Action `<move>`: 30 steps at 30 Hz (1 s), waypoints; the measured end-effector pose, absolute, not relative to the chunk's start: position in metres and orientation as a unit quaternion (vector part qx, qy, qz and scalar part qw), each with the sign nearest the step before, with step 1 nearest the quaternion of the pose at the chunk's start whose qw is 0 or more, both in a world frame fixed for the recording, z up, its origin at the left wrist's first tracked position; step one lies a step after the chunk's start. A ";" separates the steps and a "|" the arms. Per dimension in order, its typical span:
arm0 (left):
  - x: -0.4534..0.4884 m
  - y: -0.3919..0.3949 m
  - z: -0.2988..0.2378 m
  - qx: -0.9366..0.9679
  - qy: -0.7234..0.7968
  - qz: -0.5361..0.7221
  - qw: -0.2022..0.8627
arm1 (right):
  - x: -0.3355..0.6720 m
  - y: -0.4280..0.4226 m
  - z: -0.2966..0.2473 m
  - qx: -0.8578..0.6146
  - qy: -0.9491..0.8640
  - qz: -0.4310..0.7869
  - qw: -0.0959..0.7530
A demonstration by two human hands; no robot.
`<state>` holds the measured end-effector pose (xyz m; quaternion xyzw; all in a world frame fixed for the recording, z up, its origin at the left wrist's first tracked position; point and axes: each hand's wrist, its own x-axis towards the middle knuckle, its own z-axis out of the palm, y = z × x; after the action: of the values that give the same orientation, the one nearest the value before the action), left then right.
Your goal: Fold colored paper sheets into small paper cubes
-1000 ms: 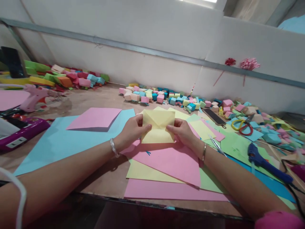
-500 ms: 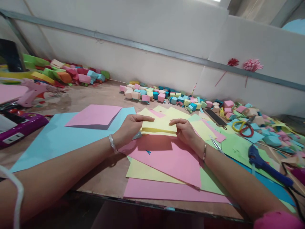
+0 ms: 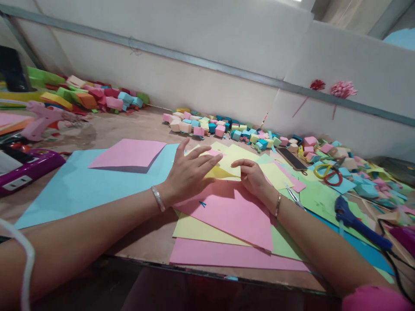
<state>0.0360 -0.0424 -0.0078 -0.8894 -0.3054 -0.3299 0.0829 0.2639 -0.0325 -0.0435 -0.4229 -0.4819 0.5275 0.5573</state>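
Fingers of the left hand (image 3: 189,176) now splayed apart, opened from the two-hand pinch half a second ago; contact with the folded yellow paper (image 3: 229,171) unclear. Right hand (image 3: 255,178) stays pinched on its right edge, probably sole support. Paper's between the hands, above a pink sheet (image 3: 240,216), layers gaping. Outward: light blue sheet (image 3: 81,185) left, scissors (image 3: 335,166) right.
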 end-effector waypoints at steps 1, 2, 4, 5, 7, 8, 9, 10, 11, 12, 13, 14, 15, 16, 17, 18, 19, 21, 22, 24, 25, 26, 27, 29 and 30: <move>0.036 -0.041 -0.009 -0.889 -0.310 -0.326 0.087 | 0.264 -0.033 -0.044 -0.413 -0.479 0.542 0.554; 0.035 -0.038 -0.010 -0.888 -0.315 -0.324 0.090 | 0.264 -0.033 -0.044 -0.404 -0.475 0.555 0.550; 0.033 -0.033 -0.010 -0.881 -0.331 -0.325 0.089 | 0.264 -0.033 -0.044 -0.388 -0.476 0.569 0.547; 0.031 -0.031 -0.010 -0.875 -0.345 -0.331 0.083 | 0.263 -0.034 -0.045 -0.382 -0.482 0.563 0.551; 0.027 -0.026 -0.007 -0.853 -0.378 -0.354 0.062 | 0.262 -0.035 -0.045 -0.372 -0.511 0.524 0.571; 0.026 -0.025 -0.006 -0.840 -0.394 -0.369 0.050 | 0.262 -0.036 -0.045 -0.366 -0.534 0.492 0.582; 0.024 -0.023 -0.005 -0.828 -0.409 -0.381 0.039 | 0.261 -0.037 -0.045 -0.361 -0.560 0.457 0.588; 0.024 -0.022 -0.004 -0.819 -0.420 -0.389 0.028 | 0.260 -0.038 -0.046 -0.357 -0.587 0.424 0.590; 0.023 -0.022 -0.004 -0.815 -0.427 -0.392 0.020 | 0.259 -0.039 -0.046 -0.354 -0.614 0.396 0.584; 0.023 -0.022 -0.004 -0.813 -0.430 -0.392 0.012 | 0.258 -0.040 -0.047 -0.354 -0.637 0.376 0.573; 0.023 -0.022 -0.004 -0.815 -0.429 -0.389 0.006 | 0.258 -0.040 -0.048 -0.357 -0.655 0.362 0.560; 0.024 -0.023 -0.005 -0.819 -0.426 -0.385 -0.001 | 0.257 -0.040 -0.048 -0.362 -0.667 0.350 0.550; 0.025 -0.024 -0.005 -0.823 -0.421 -0.383 -0.006 | 0.257 -0.041 -0.049 -0.366 -0.675 0.339 0.543; 0.026 -0.024 -0.006 -0.825 -0.415 -0.383 -0.011 | 0.256 -0.041 -0.048 -0.369 -0.681 0.330 0.539; 0.027 -0.025 -0.007 -0.827 -0.411 -0.383 -0.017 | 0.256 -0.041 -0.048 -0.368 -0.688 0.321 0.537; 0.027 -0.025 -0.008 -0.828 -0.409 -0.384 -0.023 | 0.256 -0.041 -0.047 -0.364 -0.694 0.316 0.534; 0.028 -0.026 -0.009 -0.827 -0.409 -0.385 -0.031 | 0.255 -0.042 -0.046 -0.358 -0.702 0.316 0.528; 0.029 -0.026 -0.010 -0.822 -0.415 -0.387 -0.050 | 0.254 -0.044 -0.044 -0.352 -0.716 0.324 0.508; 0.029 -0.026 -0.010 -0.818 -0.419 -0.389 -0.061 | 0.254 -0.046 -0.042 -0.353 -0.721 0.326 0.499; 0.029 -0.026 -0.010 -0.811 -0.425 -0.393 -0.084 | 0.254 -0.048 -0.040 -0.362 -0.727 0.334 0.479; 0.029 -0.026 -0.009 -0.807 -0.430 -0.394 -0.096 | 0.254 -0.049 -0.040 -0.366 -0.727 0.341 0.471; 0.028 -0.026 -0.008 -0.802 -0.436 -0.394 -0.108 | 0.254 -0.050 -0.040 -0.368 -0.725 0.347 0.467; 0.028 -0.026 -0.006 -0.796 -0.444 -0.394 -0.120 | 0.255 -0.049 -0.040 -0.369 -0.721 0.352 0.469; 0.028 -0.026 -0.004 -0.784 -0.460 -0.392 -0.141 | 0.257 -0.047 -0.043 -0.377 -0.707 0.349 0.486; 0.028 -0.027 -0.003 -0.779 -0.466 -0.392 -0.151 | 0.258 -0.046 -0.044 -0.386 -0.696 0.344 0.498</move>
<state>0.0281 -0.0267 -0.0033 -0.7787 -0.4661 -0.3918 -0.1511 0.2581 -0.0458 -0.0443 -0.3861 -0.6964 0.3436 0.4979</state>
